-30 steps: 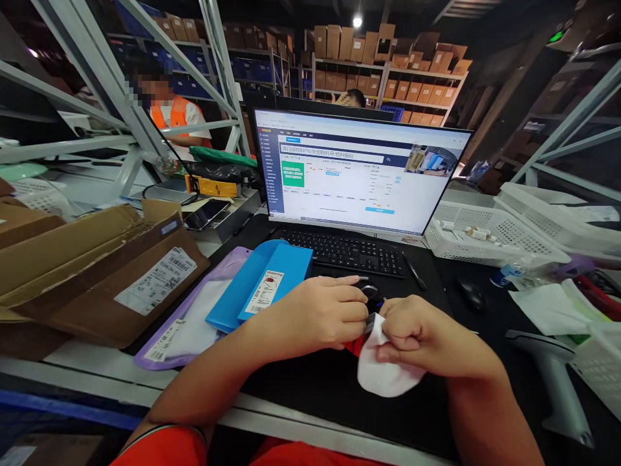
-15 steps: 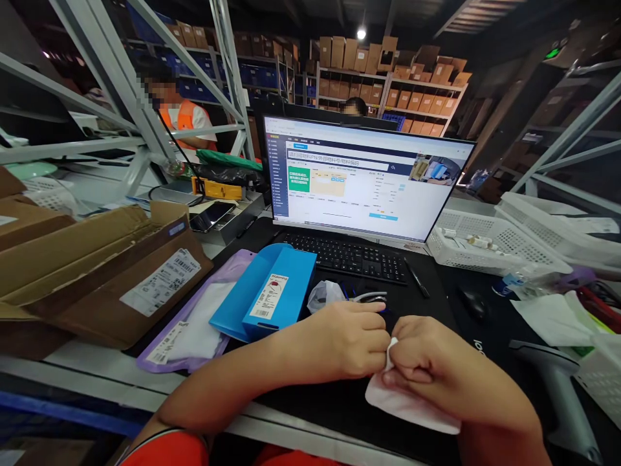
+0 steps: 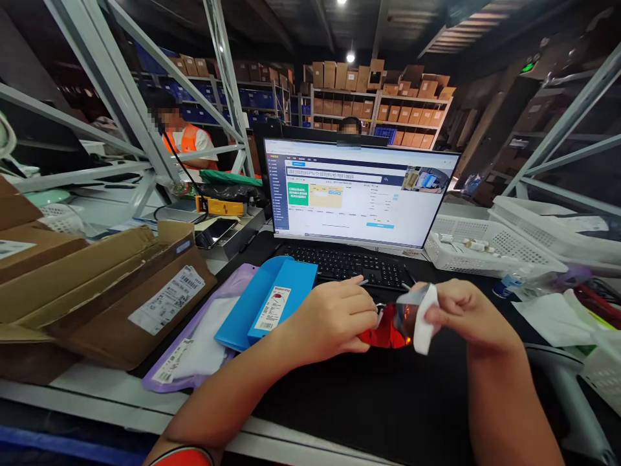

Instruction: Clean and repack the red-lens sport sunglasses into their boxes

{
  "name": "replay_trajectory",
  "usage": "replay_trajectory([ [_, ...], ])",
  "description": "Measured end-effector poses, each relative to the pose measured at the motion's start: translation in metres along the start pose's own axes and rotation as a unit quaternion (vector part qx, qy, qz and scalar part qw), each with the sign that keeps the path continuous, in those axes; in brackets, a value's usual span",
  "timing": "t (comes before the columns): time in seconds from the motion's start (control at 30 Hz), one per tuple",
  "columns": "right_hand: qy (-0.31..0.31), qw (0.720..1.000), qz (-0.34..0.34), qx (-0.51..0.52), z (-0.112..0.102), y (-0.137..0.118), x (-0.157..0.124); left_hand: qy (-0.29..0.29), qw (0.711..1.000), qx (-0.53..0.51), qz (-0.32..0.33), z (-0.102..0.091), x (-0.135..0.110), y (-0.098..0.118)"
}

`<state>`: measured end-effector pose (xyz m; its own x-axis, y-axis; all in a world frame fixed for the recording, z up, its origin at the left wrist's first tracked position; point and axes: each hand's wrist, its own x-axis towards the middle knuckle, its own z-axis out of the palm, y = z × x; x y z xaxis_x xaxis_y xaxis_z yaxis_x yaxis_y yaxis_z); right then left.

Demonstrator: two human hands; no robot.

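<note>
My left hand [image 3: 334, 320] is closed on one end of a pair of glasses with red mirrored lenses [image 3: 385, 331], held just above the black desk mat [image 3: 369, 401]. My right hand [image 3: 466, 315] pinches a white cloth [image 3: 425, 321] that is folded over the other lens. Both hands hover in front of the black keyboard [image 3: 354, 265]. A blue box with a white label [image 3: 274, 301] lies left of my left hand, on top of a purple-edged bag [image 3: 191, 343].
A monitor [image 3: 359, 191] stands behind the keyboard. An open cardboard box [image 3: 97, 285] sits at the left. At the right are a white basket [image 3: 485, 243], papers [image 3: 548, 309] and a grey scanner [image 3: 557, 366]. A person in an orange vest [image 3: 187, 139] works behind the racking.
Both hands rose a little and moved apart. The red lenses, hidden under my hands before, now show, and the cloth is wrapped over one lens instead of hanging below my right fist.
</note>
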<state>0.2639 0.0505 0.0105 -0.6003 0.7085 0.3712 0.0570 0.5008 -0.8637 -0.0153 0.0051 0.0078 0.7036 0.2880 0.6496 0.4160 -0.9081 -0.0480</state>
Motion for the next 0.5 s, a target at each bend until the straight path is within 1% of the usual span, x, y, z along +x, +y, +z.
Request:
replay_trajectory([
  [0.03, 0.098, 0.995, 0.005, 0.022, -0.001, 0.004, 0.002, 0.019, 1.0, -0.002, -0.018, 0.001, 0.0, 0.001],
  [0.07, 0.197, 0.979, 0.002, 0.045, -0.003, 0.008, 0.005, 0.037, 0.999, -0.003, -0.034, 0.001, 0.0, 0.002],
  [0.1, 0.284, 0.956, -0.012, 0.074, -0.006, 0.012, 0.008, 0.053, 0.997, -0.007, -0.048, 0.001, 0.0, 0.002],
  [0.13, 0.352, 0.929, -0.036, 0.107, -0.009, 0.016, 0.011, 0.066, 0.996, -0.009, -0.058, 0.002, 0.0, 0.003],
  [0.17, 0.398, 0.905, -0.063, 0.137, -0.013, 0.02, 0.014, 0.078, 0.995, -0.011, -0.068, 0.002, -0.001, 0.003],
  [0.2, 0.426, 0.886, -0.089, 0.16, -0.017, 0.023, 0.018, 0.09, 0.993, -0.009, -0.078, 0.003, -0.001, 0.003],
  [0.23, 0.44, 0.873, -0.11, 0.177, -0.02, 0.026, 0.021, 0.104, 0.991, -0.006, -0.089, 0.003, -0.001, 0.003],
  [0.27, 0.448, 0.865, -0.122, 0.192, -0.023, 0.029, 0.024, 0.119, 0.988, -0.001, -0.101, 0.004, -0.001, 0.003],
  [0.33, 0.457, 0.853, -0.122, 0.222, -0.021, 0.033, 0.03, 0.154, 0.98, 0.009, -0.123, 0.006, -0.001, 0.004],
  [0.37, 0.46, 0.846, -0.114, 0.243, -0.017, 0.035, 0.033, 0.174, 0.976, 0.015, -0.133, 0.006, -0.001, 0.004],
  [0.43, 0.464, 0.835, -0.095, 0.279, -0.002, 0.037, 0.038, 0.21, 0.966, 0.031, -0.148, 0.007, 0.0, 0.004],
  [0.47, 0.461, 0.835, -0.088, 0.287, 0.009, 0.038, 0.04, 0.222, 0.962, 0.041, -0.156, 0.007, 0.001, 0.005],
  [0.5, 0.443, 0.847, -0.076, 0.285, 0.021, 0.039, 0.042, 0.232, 0.957, 0.053, -0.166, 0.007, 0.001, 0.005],
])
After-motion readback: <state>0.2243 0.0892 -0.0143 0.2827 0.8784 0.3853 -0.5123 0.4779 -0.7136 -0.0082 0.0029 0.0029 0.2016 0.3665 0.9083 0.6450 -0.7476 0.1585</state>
